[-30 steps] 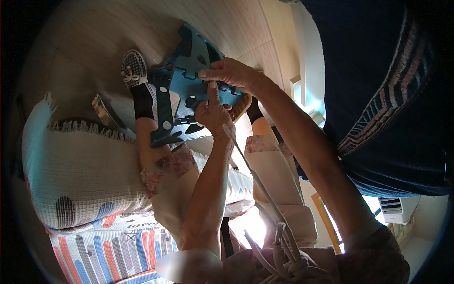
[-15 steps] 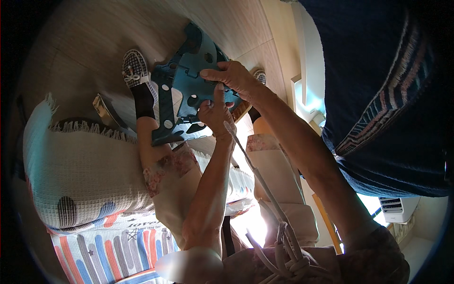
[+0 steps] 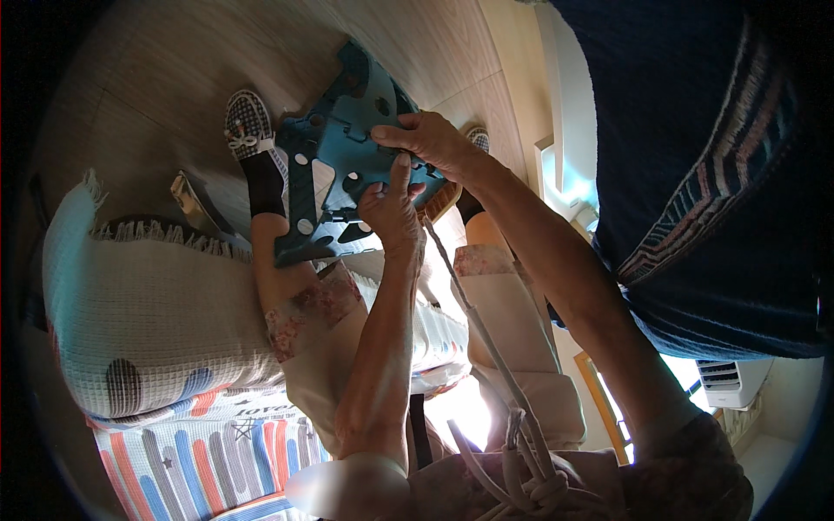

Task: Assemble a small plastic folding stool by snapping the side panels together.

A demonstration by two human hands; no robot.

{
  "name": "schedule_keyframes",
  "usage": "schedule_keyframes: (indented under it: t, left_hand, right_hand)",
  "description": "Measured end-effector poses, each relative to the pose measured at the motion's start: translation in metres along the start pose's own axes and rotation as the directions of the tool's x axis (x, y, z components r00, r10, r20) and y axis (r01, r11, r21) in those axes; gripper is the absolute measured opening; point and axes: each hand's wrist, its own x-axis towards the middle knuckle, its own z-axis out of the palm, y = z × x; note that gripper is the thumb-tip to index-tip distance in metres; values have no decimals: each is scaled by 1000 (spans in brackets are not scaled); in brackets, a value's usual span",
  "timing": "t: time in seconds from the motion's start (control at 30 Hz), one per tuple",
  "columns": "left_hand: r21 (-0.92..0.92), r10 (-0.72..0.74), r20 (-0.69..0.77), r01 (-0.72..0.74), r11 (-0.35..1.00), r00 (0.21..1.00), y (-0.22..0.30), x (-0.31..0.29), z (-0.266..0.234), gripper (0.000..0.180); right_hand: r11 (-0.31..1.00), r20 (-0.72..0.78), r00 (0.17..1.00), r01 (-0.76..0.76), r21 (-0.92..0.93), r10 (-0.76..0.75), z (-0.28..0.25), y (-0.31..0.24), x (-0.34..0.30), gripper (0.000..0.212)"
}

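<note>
Teal perforated plastic panel [image 3: 334, 165], jigsaw-style edges and round holes, held above the wooden floor [image 3: 174, 78], over the person's knees. Right hand [image 3: 430, 143] grips its upper right edge, fingers curled over it. Left hand [image 3: 391, 213] under the lower right part, index finger straight, pressed against the panel, other fingers half curled. Checked shoe [image 3: 245, 122] just left of panel; fringed waffle-weave cushion [image 3: 148, 321] lower left.

Both forearms extended forward, converging at the teal perforated panel [image 3: 343, 165]. Left hand [image 3: 393, 213] beneath its near edge, index finger raised against it. Right hand [image 3: 426, 143] clasped over its right edge, fingers curled.
</note>
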Motion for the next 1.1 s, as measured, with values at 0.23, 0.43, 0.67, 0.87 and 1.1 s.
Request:
schedule_keyframes:
  t: [0.23, 0.43, 0.67, 0.87, 1.1]
  left_hand:
    - [-52, -72, 29, 73, 996, 997, 5, 5, -9, 34]
    - [108, -8, 169, -11, 994, 986, 30, 1, 1, 39]
    - [95, -15, 194, -3, 996, 981, 64, -9, -6, 40]
    - [117, -41, 223, 15, 993, 974, 95, -8, -11, 40]
    - [88, -26, 257, 4, 996, 966, 89, -7, 0, 41]
  right_hand:
    - [984, 51, 998, -21, -177, 31, -11, 13, -4, 55]
    - [994, 80, 996, -37, -103, 46, -16, -11, -12, 52]
    - [982, 163, 987, 22, -187, 9, 1, -54, -34, 56]
    - [976, 262, 956, 169, -134, -130, -21, -62, -50, 64]
    - [945, 280, 952, 202, -259, -127, -24, -64, -34, 63]
